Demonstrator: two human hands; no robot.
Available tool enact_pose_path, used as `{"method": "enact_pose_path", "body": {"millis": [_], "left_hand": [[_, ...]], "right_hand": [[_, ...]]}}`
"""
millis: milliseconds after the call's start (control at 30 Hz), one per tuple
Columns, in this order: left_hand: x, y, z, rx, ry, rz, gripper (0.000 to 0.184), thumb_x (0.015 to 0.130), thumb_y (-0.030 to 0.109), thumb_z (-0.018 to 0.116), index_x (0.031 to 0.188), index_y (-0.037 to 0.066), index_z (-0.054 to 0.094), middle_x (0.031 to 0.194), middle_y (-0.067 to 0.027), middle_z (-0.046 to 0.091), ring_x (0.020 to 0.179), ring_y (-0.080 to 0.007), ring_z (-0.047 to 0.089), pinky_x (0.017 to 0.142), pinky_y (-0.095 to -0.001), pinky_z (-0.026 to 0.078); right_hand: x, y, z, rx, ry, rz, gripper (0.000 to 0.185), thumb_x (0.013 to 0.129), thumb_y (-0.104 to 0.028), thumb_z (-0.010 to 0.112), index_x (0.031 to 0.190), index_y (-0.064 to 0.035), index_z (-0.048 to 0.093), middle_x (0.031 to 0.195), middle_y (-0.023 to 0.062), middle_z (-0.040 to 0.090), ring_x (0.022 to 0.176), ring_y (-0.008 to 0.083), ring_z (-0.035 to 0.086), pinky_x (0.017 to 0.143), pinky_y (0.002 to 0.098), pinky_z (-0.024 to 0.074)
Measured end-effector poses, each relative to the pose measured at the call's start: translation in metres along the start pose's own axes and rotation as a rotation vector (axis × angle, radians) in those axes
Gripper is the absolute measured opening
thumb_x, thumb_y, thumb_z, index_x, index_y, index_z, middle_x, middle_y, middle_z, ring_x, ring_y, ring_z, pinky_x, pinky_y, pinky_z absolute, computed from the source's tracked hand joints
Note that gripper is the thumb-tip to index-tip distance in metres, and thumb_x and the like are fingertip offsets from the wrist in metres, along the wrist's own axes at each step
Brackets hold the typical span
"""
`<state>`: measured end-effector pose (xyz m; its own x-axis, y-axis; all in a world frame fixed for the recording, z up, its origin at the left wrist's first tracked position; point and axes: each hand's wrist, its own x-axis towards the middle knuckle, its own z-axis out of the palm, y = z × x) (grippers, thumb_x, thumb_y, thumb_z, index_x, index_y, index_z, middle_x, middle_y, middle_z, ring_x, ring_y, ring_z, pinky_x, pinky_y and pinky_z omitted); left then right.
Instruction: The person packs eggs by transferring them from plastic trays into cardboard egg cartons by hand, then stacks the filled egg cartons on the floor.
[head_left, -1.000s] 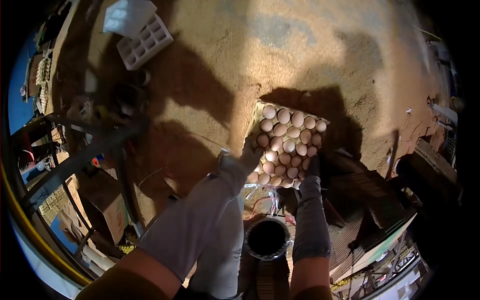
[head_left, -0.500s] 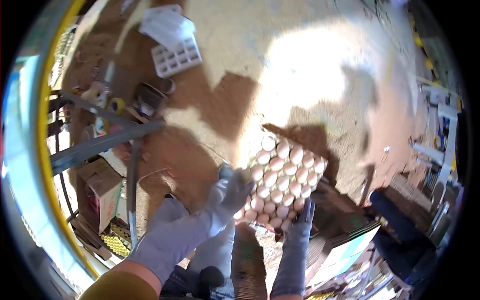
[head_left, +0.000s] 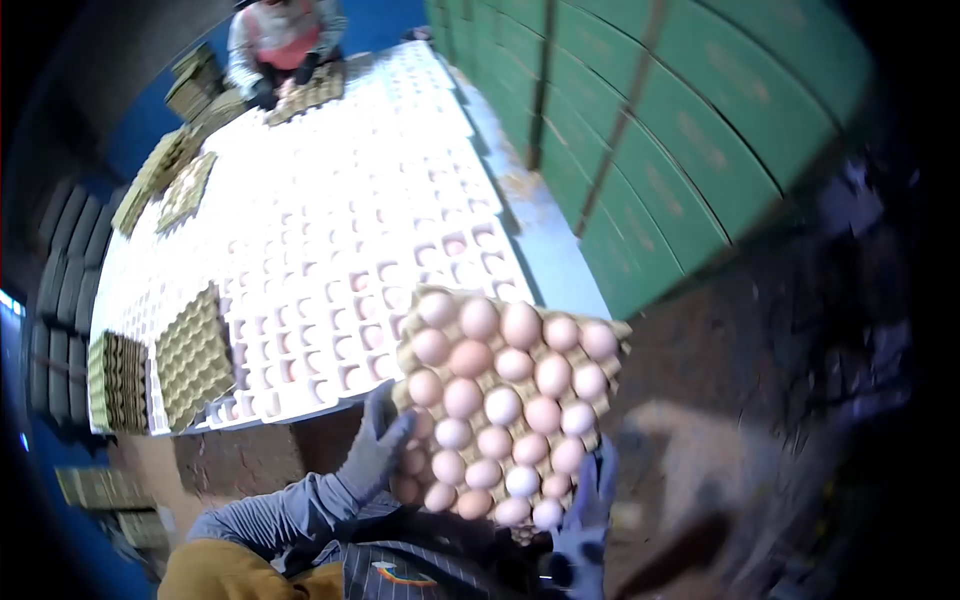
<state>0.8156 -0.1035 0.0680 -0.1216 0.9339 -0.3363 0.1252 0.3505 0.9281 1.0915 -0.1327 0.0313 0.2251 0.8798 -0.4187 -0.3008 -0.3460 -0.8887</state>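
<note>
A cardboard egg tray (head_left: 617,333) full of pinkish-brown eggs (head_left: 502,405) is held in front of my body, tilted toward me. My left hand (head_left: 373,455), in a grey glove, grips the tray's left edge with the thumb over the side. On its lower right side, my right hand (head_left: 588,510), also gloved, has its fingers along the edge; part of that hand is blurred. Just beyond the tray lies a broad spread of white compartment trays (head_left: 330,400), with eggs in some of the compartments.
Green boxes (head_left: 640,170) are stacked high on the right. At the left stand stacked egg trays (head_left: 118,380) and a single empty egg tray (head_left: 195,365). Across the white trays, a co-worker's gloved hands (head_left: 305,70) are at another egg tray (head_left: 318,95).
The view has swung from the sandy floor to the white trays and green boxes. Both hands still hold the egg tray, which now appears larger in view.
</note>
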Motion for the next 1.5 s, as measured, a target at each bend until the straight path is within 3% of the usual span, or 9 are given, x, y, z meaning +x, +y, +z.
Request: {"method": "enact_pose_path", "body": {"millis": [200,467,533,733,1000,1100,1233,1367,1500], "left_hand": [[0.065,-0.01,-0.113,-0.171,0.437,-0.054,0.046,0.101,0.028,0.053,0.139,0.003,0.043,0.126,-0.0075,0.053,0.11,-0.0161,0.048,0.098,-0.0314,0.04],[0.131,-0.037,-0.246,0.413,0.197,-0.146,0.05,0.097,0.037,0.058,0.13,-0.001,0.056,0.119,-0.0223,0.063,0.109,-0.0356,0.062,0.092,-0.04,0.05],[0.145,-0.006,-0.27,0.691,0.298,-0.035,0.042,0.095,0.032,0.061,0.128,0.006,0.06,0.12,-0.0183,0.063,0.109,-0.0355,0.062,0.091,-0.0427,0.05],[0.262,-0.008,-0.293,0.841,0.201,0.632,0.042,0.089,0.017,0.067,0.13,0.01,0.061,0.127,-0.0119,0.063,0.12,-0.0317,0.057,0.099,-0.0441,0.047],[0.268,-0.016,-0.306,0.697,0.007,0.597,0.033,0.09,0.014,0.064,0.122,0.008,0.063,0.121,-0.011,0.064,0.117,-0.028,0.059,0.101,-0.0388,0.048],[0.252,-0.002,-0.315,-0.835,0.16,0.031,0.02,0.1,0.016,0.055,0.115,0.004,0.062,0.109,-0.005,0.064,0.102,-0.0146,0.06,0.088,-0.0332,0.052],[0.238,0.007,-0.315,0.259,-0.003,0.087,0.023,0.089,0.02,0.071,0.107,0.006,0.068,0.115,-0.0142,0.058,0.094,-0.0209,0.062,0.083,-0.0331,0.053],[0.23,-0.006,-0.278,1.028,-0.031,0.204,0.054,0.081,0.021,0.074,0.131,0.014,0.056,0.118,-0.0137,0.051,0.104,-0.0331,0.06,0.088,-0.0415,0.052],[0.235,0.021,-0.281,0.741,-0.019,0.026,0.049,0.078,0.026,0.081,0.121,0.008,0.064,0.111,-0.0146,0.057,0.099,-0.0329,0.063,0.085,-0.0412,0.053]], "right_hand": [[0.151,0.031,0.171,-0.611,-0.302,-0.59,0.035,0.099,-0.026,0.059,0.122,-0.0007,0.059,0.11,0.0125,0.065,0.1,0.0224,0.059,0.09,0.0356,0.0481],[0.211,0.061,0.245,-0.84,-0.39,-0.307,0.033,0.094,-0.023,0.066,0.115,0.0022,0.061,0.1,0.014,0.068,0.093,0.0212,0.062,0.083,0.0353,0.0497],[0.179,0.002,0.286,-1.235,-0.238,-0.926,0.036,0.083,-0.012,0.071,0.117,-0.0046,0.062,0.105,0.0184,0.066,0.101,0.0357,0.062,0.089,0.0425,0.0496],[0.226,-0.01,0.438,-1.264,-0.64,-1.379,0.046,0.084,-0.019,0.07,0.127,-0.0136,0.057,0.114,0.009,0.059,0.108,0.031,0.057,0.093,0.045,0.0463],[0.238,-0.016,0.459,-1.278,-0.94,-0.963,0.039,0.077,-0.01,0.066,0.115,-0.0114,0.061,0.109,0.0089,0.056,0.103,0.0266,0.057,0.089,0.0383,0.0498],[0.257,-0.032,0.475,-0.61,-1.047,-0.312,0.016,0.077,-0.002,0.061,0.092,-0.0036,0.057,0.098,0.0047,0.052,0.091,0.0179,0.056,0.082,0.0284,0.0496],[0.246,-0.044,0.528,-1.904,-1.497,-1.028,0.033,0.095,-0.018,0.051,0.127,-0.0231,0.058,0.122,0.0099,0.057,0.113,0.0284,0.06,0.091,0.0381,0.0519],[0.253,-0.04,0.539,-2.03,-1.784,-1.29,0.036,0.098,-0.021,0.047,0.134,-0.0201,0.054,0.126,0.0104,0.055,0.119,0.0284,0.057,0.093,0.0384,0.0517],[0.285,-0.053,0.503,-1.446,-1.535,-0.862,0.042,0.088,-0.026,0.067,0.127,-0.0095,0.058,0.116,0.01,0.063,0.107,0.0249,0.064,0.089,0.0362,0.0537]]}}
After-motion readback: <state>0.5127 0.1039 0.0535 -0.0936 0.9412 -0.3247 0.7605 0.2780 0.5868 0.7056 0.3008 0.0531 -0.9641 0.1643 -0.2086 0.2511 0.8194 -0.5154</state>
